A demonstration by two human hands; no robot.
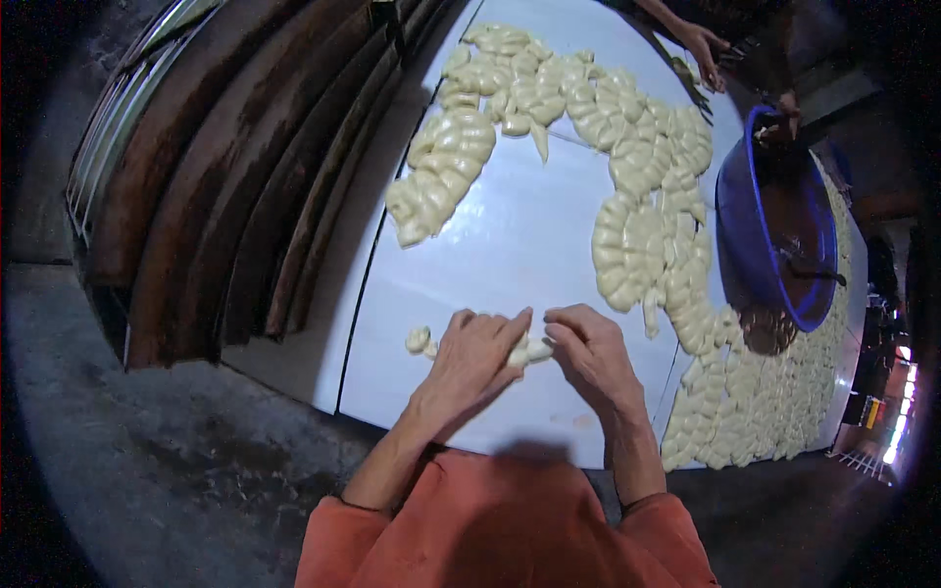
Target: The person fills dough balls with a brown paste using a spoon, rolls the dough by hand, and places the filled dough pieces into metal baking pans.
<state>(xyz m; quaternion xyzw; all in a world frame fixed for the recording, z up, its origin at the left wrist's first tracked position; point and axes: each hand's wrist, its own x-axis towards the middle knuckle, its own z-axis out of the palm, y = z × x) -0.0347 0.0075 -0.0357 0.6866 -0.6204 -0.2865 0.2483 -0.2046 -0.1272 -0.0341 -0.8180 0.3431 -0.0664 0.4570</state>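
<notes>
A strip of pale dough (530, 353) lies on the white tabletop (520, 235) close in front of me. My left hand (472, 355) covers its middle with curled fingers, and a knobbed end of dough (420, 341) sticks out on that hand's left. At the strip's right end, my right hand (593, 351) has its fingers bent around the tip. Between the two hands a short length of dough shows; the rest is hidden under my left palm.
Shaped dough pieces (627, 250) form a curved row along the table's far and right sides. Many smaller ones (745, 402) cover the right end, beside a blue basin (742, 211). Dark stacked trays (225, 176) stand left. Another person's hand (702, 49) reaches in at the far right.
</notes>
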